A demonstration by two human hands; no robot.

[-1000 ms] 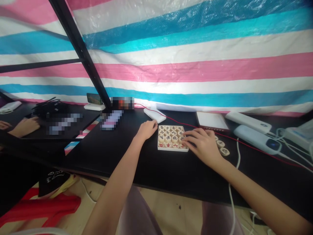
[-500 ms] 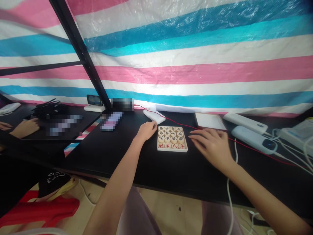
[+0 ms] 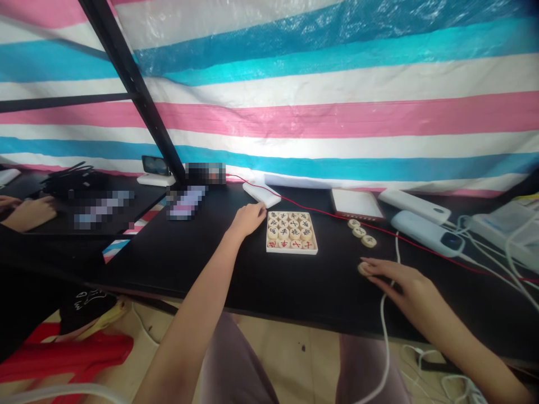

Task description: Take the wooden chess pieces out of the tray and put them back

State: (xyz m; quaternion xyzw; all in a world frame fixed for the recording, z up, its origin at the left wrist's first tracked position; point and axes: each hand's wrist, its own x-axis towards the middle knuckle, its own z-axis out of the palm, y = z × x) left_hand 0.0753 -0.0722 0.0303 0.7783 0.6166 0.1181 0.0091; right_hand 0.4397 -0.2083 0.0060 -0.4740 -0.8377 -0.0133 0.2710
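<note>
Wooden Chinese chess pieces sit in rows inside a shallow white box (image 3: 292,252) on the black table (image 3: 202,258); most show black characters, the nearest row red ones. Beside the box's far left corner rests my left hand (image 3: 248,219), its fingers bent down and close together; whether they touch the box is unclear. My right hand (image 3: 400,286) is to the right of the box, pinching a chess piece (image 3: 363,269) between thumb and fingers at the table surface. Beyond it three more loose chess pieces (image 3: 359,232) lie in a slanting line.
A white slab-shaped device (image 3: 261,194) lies behind my left hand. A red cable (image 3: 311,211) crosses behind the box. At right are a white-topped lid or box (image 3: 356,203), a pale blue device (image 3: 425,231) and white cables. Another person's hands (image 3: 36,213) are at far left.
My right hand has moved right and toward me, away from the box. The line of three loose pieces is now uncovered, and a pinched piece shows. My left hand stays by the box.
</note>
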